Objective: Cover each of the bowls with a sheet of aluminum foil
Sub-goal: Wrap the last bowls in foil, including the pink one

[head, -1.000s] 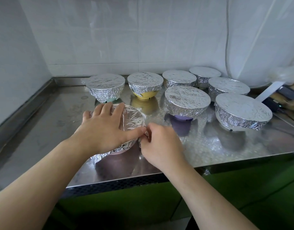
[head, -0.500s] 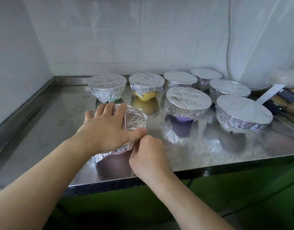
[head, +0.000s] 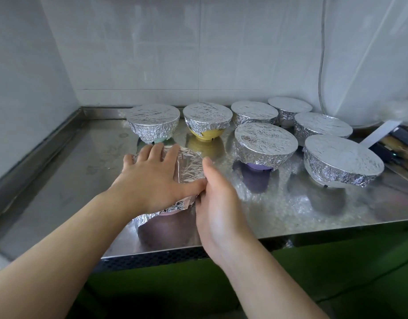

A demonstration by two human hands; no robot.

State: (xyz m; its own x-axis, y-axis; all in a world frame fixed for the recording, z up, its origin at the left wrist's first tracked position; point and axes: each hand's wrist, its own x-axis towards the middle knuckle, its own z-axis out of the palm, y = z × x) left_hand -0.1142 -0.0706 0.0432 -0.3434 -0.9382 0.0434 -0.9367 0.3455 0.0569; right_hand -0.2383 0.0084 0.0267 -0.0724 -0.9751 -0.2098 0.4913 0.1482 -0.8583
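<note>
While pressing down, left hand: my left hand (head: 152,180) lies flat with fingers spread on top of the foil sheet (head: 189,164), thumb stretched out to the right along the near rim, nothing curled round.
Right hand: my right hand (head: 218,196) stands edge-on against the right side of the same bowl, fingers straight and together, pushing the foil in against the wall; it touches my left thumb tip. No pinch that I can see.
Bowl being covered: front bowl (head: 168,212), only a purplish strip of it shows under the foil at the near side; sits near the front edge of the steel counter (head: 67,180).
Foil state: top smooth-ish, near side crumpled, a loose flap (head: 142,221) sticks out low at front left.
Back row: teal bowl (head: 153,124), yellow bowl (head: 206,123), two more wrapped bowls (head: 254,112) (head: 289,109), all foil-topped.
Right group: purple bowl (head: 265,143) just right of my right hand, apart from it; wrapped bowl (head: 322,125) behind; white bowl (head: 342,161) far right, all foil-topped.
Surroundings: white tiled wall (head: 198,54) behind, cable (head: 322,54) hanging down it, dark gadgets (head: 403,137) at right edge, blurred.
</note>
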